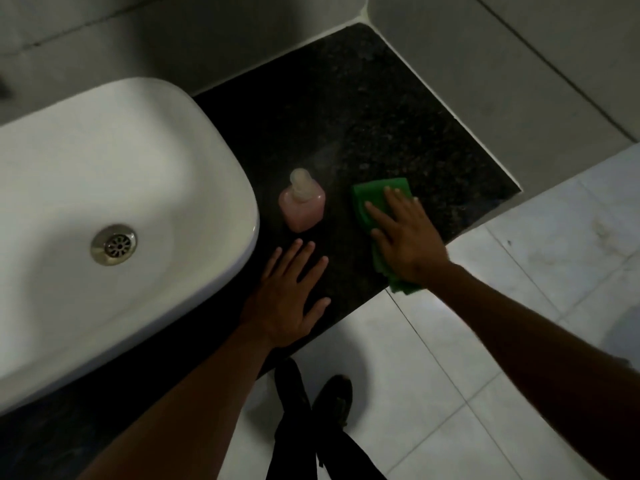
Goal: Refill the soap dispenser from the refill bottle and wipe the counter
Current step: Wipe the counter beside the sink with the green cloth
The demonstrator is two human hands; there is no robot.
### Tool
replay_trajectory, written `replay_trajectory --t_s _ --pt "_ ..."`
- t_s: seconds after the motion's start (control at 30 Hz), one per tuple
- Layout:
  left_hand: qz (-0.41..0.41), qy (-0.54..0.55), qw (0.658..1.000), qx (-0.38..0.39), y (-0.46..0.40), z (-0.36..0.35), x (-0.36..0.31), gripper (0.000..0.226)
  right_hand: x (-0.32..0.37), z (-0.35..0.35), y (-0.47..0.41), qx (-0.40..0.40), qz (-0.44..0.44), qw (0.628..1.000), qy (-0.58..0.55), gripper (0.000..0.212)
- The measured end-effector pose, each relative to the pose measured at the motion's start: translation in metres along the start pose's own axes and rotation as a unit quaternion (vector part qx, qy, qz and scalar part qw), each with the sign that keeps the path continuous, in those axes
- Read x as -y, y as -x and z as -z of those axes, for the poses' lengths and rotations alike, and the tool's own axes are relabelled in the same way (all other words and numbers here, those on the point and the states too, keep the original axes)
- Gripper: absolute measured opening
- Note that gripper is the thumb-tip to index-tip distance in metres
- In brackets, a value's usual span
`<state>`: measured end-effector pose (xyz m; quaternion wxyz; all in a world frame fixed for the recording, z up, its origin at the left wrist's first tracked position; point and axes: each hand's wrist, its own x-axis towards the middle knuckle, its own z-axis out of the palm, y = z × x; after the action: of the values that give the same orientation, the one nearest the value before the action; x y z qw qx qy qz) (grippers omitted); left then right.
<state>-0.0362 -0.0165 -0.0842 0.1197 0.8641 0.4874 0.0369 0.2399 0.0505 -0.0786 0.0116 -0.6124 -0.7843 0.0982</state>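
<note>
A soap dispenser [302, 201] with pink liquid and a pale pump top stands on the dark speckled counter [374, 109], just right of the basin. My left hand [289, 294] lies flat on the counter in front of the dispenser, fingers spread, holding nothing. My right hand [403, 233] presses flat on a green cloth [377, 194] to the right of the dispenser, near the counter's front edge. Part of the cloth sticks out under my wrist, past the edge. No refill bottle is in view.
A white basin [114, 216] with a metal drain [113, 244] fills the left side. Grey tiled walls [519, 81] close the counter at the back and right. Below the front edge are white floor tiles [519, 306] and my dark shoes [311, 393].
</note>
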Motion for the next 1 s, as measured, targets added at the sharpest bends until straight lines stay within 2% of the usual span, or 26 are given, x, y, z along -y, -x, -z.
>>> replay_trajectory --t_s 0.07,0.17,0.23,0.3,0.43,0.53,0.6,0.73,0.83,0.9,1.0 --pt "-0.003 0.003 1.0 -0.005 0.0 -0.002 -0.001 0.069 -0.04 0.011 -0.001 -0.004 -0.039 0.999 0.001 0.054" --pt "-0.005 0.0 1.0 -0.012 0.002 -0.005 0.0 0.069 -0.07 0.031 -0.053 -0.009 -0.103 0.995 -0.008 0.054" --pt "-0.004 -0.006 1.0 -0.003 0.003 -0.004 0.001 0.07 -0.057 0.028 -0.079 -0.009 -0.121 0.992 -0.014 0.056" --pt "0.003 -0.01 1.0 0.01 0.003 0.0 -0.001 0.07 -0.033 0.02 -0.075 -0.01 -0.102 0.995 -0.015 0.057" --pt "0.093 0.001 0.996 0.002 0.025 0.005 -0.006 0.072 -0.007 0.013 -0.009 -0.012 -0.053 0.998 0.003 0.056" --pt "0.16 -0.008 0.987 -0.017 0.062 0.0 -0.002 0.073 0.024 0.003 0.037 -0.022 -0.087 0.996 -0.022 0.052" --pt "0.175 -0.013 0.984 -0.014 0.074 0.0 0.0 0.073 0.063 -0.008 0.054 -0.025 -0.095 0.995 -0.03 0.052" --pt "0.174 -0.024 0.984 -0.011 0.072 0.002 -0.002 0.074 0.129 -0.029 0.068 0.015 0.022 1.0 -0.014 0.054" --pt "0.168 -0.021 0.986 -0.012 0.074 0.001 0.0 0.073 0.11 -0.025 0.07 0.058 0.096 0.994 0.013 0.054" --pt "0.168 -0.022 0.985 -0.013 0.073 0.001 0.0 0.073 0.074 -0.015 0.059 0.049 0.06 0.997 0.019 0.052" --pt "0.166 -0.02 0.986 -0.011 0.072 -0.001 -0.003 0.073 0.034 0.002 0.031 0.015 -0.079 0.997 -0.003 0.052"
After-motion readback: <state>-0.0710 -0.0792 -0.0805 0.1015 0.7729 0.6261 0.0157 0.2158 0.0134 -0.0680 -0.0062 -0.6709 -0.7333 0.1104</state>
